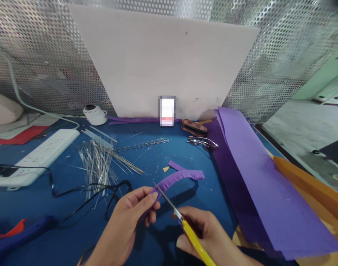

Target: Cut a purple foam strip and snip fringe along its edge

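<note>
A long purple paper strip (182, 175), with small cuts along one edge, is pinched between the thumb and fingers of my left hand (138, 207). Its free end arches away to the right above the blue table. My right hand (204, 229) grips yellow-handled scissors (195, 240), whose blades point up and left and meet the strip just beyond my left thumb. Whether the blades are parted is hard to tell. Behind the strip lie a short purple paper piece (176, 166) and a tiny orange scrap (166, 169).
Large purple sheets (249, 170) over orange ones (310, 192) fill the right side. Thin metal wires (99, 162), a white power strip (38, 157) and a blue glue gun (24, 232) with its black cord lie left. Glasses (202, 142), a case (193, 127) and a phone (167, 111) are behind.
</note>
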`<state>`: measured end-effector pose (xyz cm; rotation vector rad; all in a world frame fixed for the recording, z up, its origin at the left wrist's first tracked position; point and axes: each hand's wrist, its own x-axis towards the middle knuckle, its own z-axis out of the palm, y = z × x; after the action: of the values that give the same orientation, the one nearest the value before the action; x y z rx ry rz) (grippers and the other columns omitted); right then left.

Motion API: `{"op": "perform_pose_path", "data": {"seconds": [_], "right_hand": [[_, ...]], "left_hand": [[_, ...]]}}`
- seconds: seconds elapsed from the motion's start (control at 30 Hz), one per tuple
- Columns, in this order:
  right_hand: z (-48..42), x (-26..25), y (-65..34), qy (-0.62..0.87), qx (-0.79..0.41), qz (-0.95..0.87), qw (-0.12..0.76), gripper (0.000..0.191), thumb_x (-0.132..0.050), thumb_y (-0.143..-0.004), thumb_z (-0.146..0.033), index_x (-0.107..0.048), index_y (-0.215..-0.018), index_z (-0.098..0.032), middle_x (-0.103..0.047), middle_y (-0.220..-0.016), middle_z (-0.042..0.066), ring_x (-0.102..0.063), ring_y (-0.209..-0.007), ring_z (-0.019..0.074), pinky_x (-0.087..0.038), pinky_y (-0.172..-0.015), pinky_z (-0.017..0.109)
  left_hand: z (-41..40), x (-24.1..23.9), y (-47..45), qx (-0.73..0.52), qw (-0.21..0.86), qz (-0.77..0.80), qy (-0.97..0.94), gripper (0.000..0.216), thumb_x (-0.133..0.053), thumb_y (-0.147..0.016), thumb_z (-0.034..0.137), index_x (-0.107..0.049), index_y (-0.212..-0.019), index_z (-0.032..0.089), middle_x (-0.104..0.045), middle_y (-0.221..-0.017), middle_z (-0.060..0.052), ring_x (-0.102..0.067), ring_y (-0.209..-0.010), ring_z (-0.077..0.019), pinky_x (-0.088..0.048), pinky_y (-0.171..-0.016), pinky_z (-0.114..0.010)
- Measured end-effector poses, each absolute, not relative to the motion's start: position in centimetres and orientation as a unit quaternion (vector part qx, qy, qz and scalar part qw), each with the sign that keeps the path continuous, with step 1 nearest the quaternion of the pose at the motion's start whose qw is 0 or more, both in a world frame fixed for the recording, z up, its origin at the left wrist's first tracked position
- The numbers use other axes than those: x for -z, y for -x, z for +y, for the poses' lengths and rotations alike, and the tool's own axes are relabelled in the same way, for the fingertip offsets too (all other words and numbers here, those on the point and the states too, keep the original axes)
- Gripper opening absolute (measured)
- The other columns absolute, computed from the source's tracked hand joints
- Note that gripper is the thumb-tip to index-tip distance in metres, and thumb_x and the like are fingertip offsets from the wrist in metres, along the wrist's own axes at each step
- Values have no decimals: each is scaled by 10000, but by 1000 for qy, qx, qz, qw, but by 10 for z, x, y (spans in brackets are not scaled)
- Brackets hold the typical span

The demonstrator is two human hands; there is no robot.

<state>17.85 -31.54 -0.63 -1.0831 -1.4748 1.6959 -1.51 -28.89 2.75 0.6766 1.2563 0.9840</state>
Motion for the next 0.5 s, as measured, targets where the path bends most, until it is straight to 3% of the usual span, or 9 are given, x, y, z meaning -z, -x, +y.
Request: {"op": "perform_pose_path", "data": {"seconds": [0.5], "right_hand": [[-315, 4, -177, 429, -645, -553, 309, 381, -805, -723, -435, -625, -898, -149, -359, -662, -66, -270, -614, 101, -219, -523, 231]], "left_hand": [[-288, -27, 15, -438, 634, 562, -299, 177, -760, -718, 338, -693, -732, 175, -637, -613, 18, -513, -487, -81, -357, -466, -187]]}}
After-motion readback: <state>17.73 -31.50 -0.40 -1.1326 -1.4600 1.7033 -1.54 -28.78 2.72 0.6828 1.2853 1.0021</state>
